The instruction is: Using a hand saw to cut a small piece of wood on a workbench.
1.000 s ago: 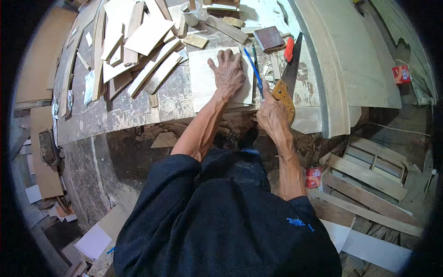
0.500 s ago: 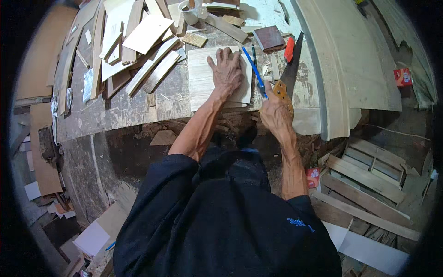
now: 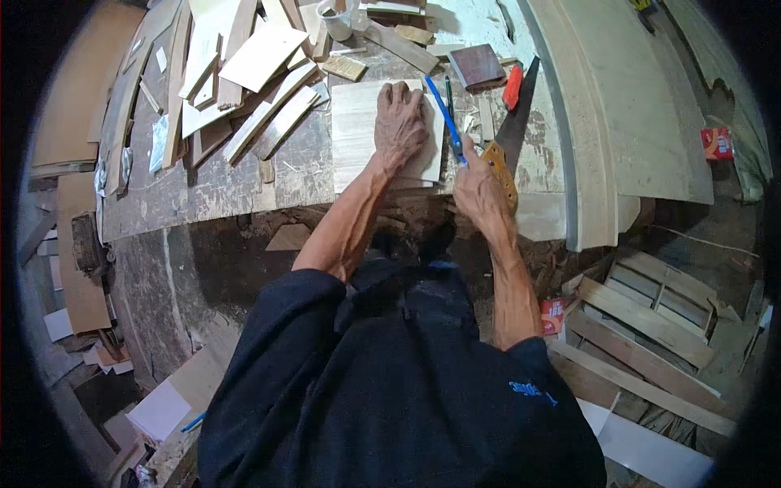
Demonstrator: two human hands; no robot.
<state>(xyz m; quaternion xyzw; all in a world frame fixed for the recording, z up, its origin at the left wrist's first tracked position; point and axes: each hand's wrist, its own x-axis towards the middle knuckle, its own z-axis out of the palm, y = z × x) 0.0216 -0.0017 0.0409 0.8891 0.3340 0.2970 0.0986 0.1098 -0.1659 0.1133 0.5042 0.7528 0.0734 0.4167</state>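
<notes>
A pale wooden board (image 3: 352, 134) lies near the bench's front edge, with another thin piece partly under its right side. My left hand (image 3: 400, 126) presses down on it, fingers bent and drawn together near its far edge. Beside the board's right edge, my right hand (image 3: 482, 189) is closed around the near end of a slim blue hand tool (image 3: 439, 102); its exact kind is hard to make out. The tool slants away to the left along the board. Just right of that hand lies a handsaw (image 3: 518, 110) with a yellowish wooden handle, partly hidden by the hand.
Loose wood strips (image 3: 264, 114) pile up on the left of the bench. A plastic cup (image 3: 338, 20), a sanding block (image 3: 344, 67), a dark red block (image 3: 477, 65) and a red-orange piece (image 3: 512, 87) lie beyond my hands. Wooden frames (image 3: 651, 309) lean at lower right.
My left hand's fingers have drawn closer together on the board. My right hand and the blue tool have shifted slightly left.
</notes>
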